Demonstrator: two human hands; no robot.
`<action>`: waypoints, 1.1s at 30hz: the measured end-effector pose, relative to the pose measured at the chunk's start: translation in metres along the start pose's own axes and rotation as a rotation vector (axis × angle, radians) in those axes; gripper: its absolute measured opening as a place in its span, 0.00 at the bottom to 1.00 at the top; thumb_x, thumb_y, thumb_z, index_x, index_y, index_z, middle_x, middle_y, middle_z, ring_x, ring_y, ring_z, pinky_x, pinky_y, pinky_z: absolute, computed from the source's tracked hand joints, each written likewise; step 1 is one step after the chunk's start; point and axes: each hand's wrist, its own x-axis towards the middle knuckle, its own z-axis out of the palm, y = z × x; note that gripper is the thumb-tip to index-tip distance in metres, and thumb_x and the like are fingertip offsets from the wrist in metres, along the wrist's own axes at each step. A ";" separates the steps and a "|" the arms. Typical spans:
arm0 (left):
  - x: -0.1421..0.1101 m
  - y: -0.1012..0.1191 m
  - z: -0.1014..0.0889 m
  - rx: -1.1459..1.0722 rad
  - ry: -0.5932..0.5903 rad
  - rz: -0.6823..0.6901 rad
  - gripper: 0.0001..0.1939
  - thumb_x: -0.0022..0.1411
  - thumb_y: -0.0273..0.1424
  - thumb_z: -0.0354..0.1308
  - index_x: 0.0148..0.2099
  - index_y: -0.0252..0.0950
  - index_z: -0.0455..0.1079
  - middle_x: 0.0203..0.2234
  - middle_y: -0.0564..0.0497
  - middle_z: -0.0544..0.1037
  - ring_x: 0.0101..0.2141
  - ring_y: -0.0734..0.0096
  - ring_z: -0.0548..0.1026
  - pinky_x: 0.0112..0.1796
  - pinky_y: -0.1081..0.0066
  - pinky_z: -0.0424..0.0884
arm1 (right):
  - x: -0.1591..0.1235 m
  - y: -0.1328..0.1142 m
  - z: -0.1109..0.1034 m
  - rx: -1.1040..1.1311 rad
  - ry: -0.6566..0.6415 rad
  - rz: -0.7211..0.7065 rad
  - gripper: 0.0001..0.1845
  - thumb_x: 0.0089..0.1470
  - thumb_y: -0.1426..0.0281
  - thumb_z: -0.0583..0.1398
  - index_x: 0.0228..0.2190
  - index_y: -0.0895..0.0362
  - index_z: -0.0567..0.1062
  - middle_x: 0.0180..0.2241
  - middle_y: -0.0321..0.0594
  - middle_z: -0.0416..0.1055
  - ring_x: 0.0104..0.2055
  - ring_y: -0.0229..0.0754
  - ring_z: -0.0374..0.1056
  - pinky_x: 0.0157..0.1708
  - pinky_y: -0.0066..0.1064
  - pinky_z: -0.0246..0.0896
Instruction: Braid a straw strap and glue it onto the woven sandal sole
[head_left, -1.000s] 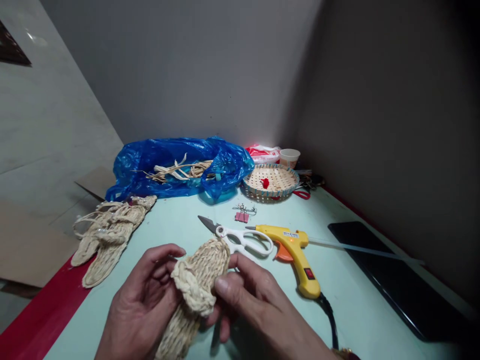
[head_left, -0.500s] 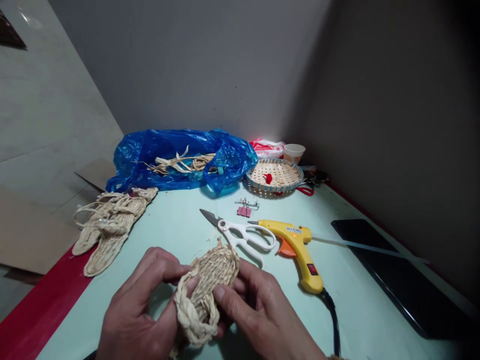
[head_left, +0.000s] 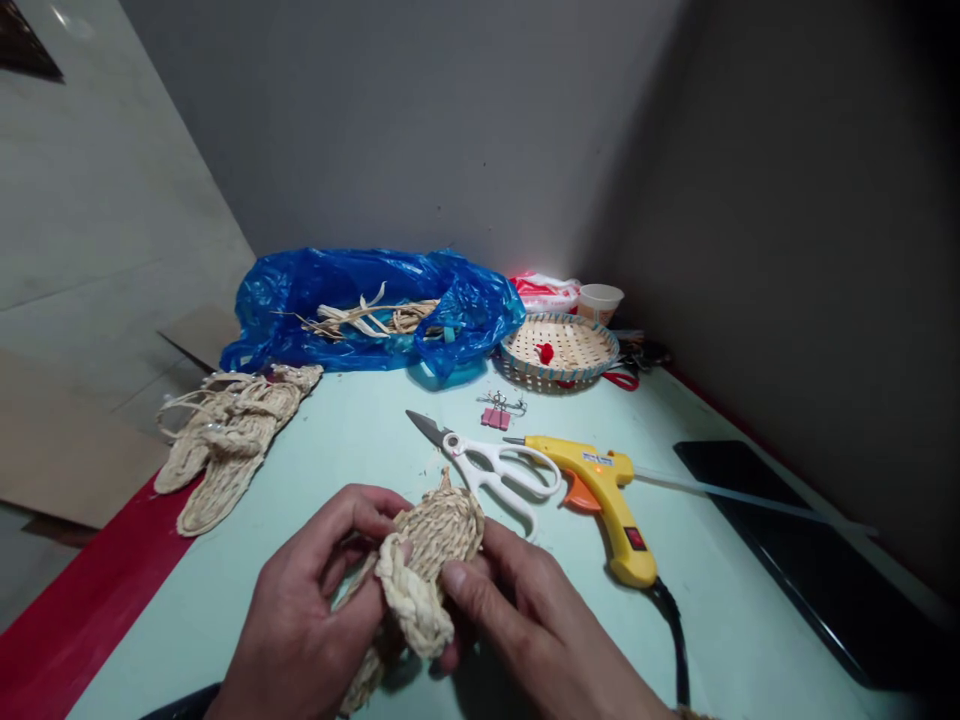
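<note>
Between my hands is a woven straw sandal [head_left: 441, 530], its braided strap [head_left: 415, 605] arching over the sole. My left hand [head_left: 315, 590] grips the strap side with thumb and fingers. On the other edge, my right hand [head_left: 517, 600] has its thumb on top of the sole and fingers beneath. Part of the sole is hidden by the strap and my left hand. Just beyond the sandal lie white-handled scissors [head_left: 495, 468], blades pointing to the far left. To their right rests a yellow glue gun [head_left: 611, 500] with an orange trigger and a glue stick in its back.
A pair of straw sandals [head_left: 232, 440] lies at the left edge. At the back are a blue plastic bag [head_left: 277, 310] with straw strips [head_left: 375, 318], a bamboo basket [head_left: 577, 345], a paper cup [head_left: 600, 300] and a pink binder clip [head_left: 495, 418]. A black phone-like slab [head_left: 810, 570] lies right.
The sandal has tilted in my hands, so the strap opening shows less and more of the lower sole shows. My left hand has shifted slightly right. The whole view has moved a little.
</note>
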 end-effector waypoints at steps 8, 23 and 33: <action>-0.004 -0.005 0.000 0.351 0.039 0.439 0.08 0.57 0.25 0.54 0.31 0.44 0.68 0.35 0.58 0.78 0.36 0.71 0.77 0.36 0.74 0.69 | -0.017 -0.030 -0.021 -0.882 0.380 -0.672 0.20 0.61 0.63 0.58 0.53 0.56 0.66 0.44 0.46 0.76 0.43 0.47 0.74 0.40 0.36 0.69; -0.007 0.001 -0.006 -0.066 -0.092 -0.172 0.23 0.41 0.28 0.67 0.43 0.47 0.74 0.33 0.58 0.81 0.41 0.67 0.80 0.38 0.80 0.76 | -0.012 -0.014 -0.007 -0.754 0.296 -0.868 0.06 0.58 0.77 0.58 0.39 0.59 0.74 0.30 0.41 0.74 0.30 0.40 0.66 0.30 0.31 0.62; -0.008 -0.006 -0.011 0.308 0.017 0.177 0.10 0.51 0.35 0.61 0.35 0.54 0.81 0.34 0.60 0.83 0.38 0.68 0.80 0.39 0.80 0.74 | -0.013 -0.014 0.004 -0.934 0.457 -0.932 0.13 0.64 0.74 0.52 0.37 0.58 0.76 0.24 0.37 0.69 0.26 0.38 0.62 0.26 0.32 0.58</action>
